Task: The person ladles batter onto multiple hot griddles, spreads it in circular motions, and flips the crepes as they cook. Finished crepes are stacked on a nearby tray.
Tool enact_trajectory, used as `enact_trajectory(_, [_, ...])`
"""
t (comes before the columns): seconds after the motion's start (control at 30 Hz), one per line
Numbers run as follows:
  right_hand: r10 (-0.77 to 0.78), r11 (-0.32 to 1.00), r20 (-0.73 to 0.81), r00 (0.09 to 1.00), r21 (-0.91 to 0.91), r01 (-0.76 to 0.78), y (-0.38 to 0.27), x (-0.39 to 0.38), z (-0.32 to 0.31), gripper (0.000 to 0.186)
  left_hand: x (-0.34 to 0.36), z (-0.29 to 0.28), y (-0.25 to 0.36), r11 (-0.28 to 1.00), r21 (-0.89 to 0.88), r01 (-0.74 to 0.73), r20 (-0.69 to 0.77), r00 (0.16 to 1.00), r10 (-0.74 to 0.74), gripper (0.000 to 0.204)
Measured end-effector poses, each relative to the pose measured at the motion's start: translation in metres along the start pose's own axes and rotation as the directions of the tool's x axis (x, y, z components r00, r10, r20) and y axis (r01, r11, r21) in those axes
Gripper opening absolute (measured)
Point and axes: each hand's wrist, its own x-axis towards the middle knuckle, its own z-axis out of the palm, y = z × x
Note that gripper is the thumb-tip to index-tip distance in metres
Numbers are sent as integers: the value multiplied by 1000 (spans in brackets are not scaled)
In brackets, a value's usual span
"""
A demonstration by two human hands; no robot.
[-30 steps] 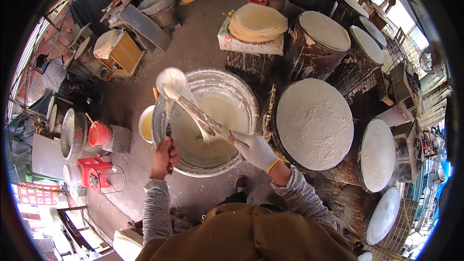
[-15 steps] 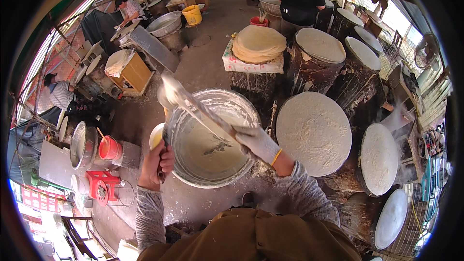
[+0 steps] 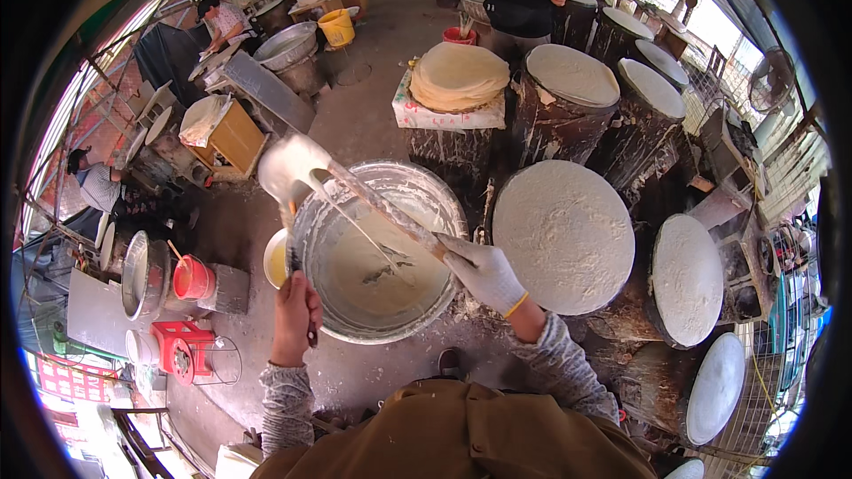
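My right hand, in a white glove, is closed round the wooden handle of a batter-coated paddle. Its pale, wet head is raised over the far left rim of a large metal basin. A thin strand of batter runs from it into the cream batter below, where some dark streaks show. My bare left hand grips a slim tool with a dark handle, upright beside the basin's left side. The tool's upper end comes close to the paddle head; its exact kind is unclear.
A bowl of yellow liquid stands left of the basin. Right of it are round batter-coated griddles on drums. Stacked thin round sheets lie beyond. A red bucket and red stool stand left. Other people work farther off.
The paddle head has moved left and turned so its broad face shows, with batter stringing down. My left hand has dropped slightly with its tool. The whole view has shifted a little.
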Motion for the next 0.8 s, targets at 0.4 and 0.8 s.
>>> enact_trajectory(0.4, [233, 757, 10, 972, -630, -175, 65, -141, 37, 41, 38, 28, -33, -4, -445, 896, 839, 415, -352, 25])
enact_trajectory(0.8, [444, 895, 51, 895, -73, -440, 48, -149, 26, 36, 55, 18, 1, 435, -487, 757, 697, 637, -329, 30])
